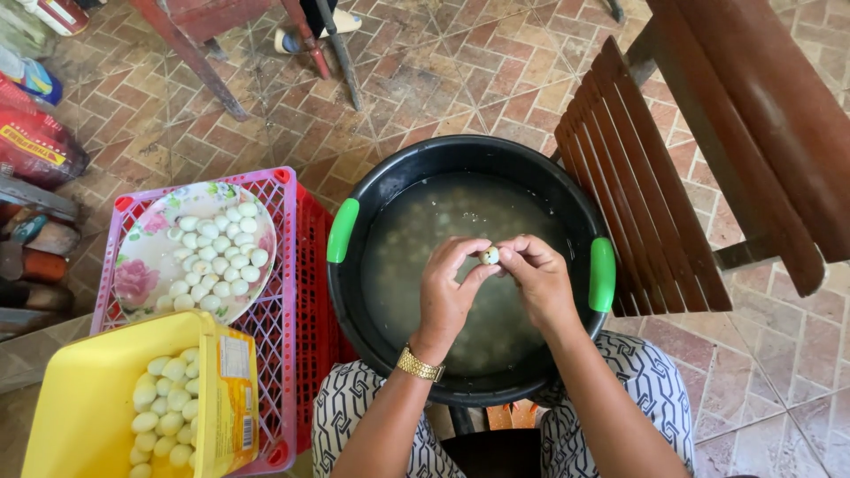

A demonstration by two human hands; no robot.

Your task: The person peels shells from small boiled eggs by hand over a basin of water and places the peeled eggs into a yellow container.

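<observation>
Both my hands meet over a black basin with green handles, filled with murky water. A small pale egg, partly speckled, is pinched between the fingertips of my left hand and my right hand. A gold watch sits on my left wrist. To the left, a floral plate holds several peeled white eggs. A yellow tub at the lower left holds several more pale eggs.
The plate rests on a pink crate stacked over a red one. A wooden slatted chair stands right of the basin. Chair legs and bags lie farther back on the brick floor. My patterned trousers frame the basin.
</observation>
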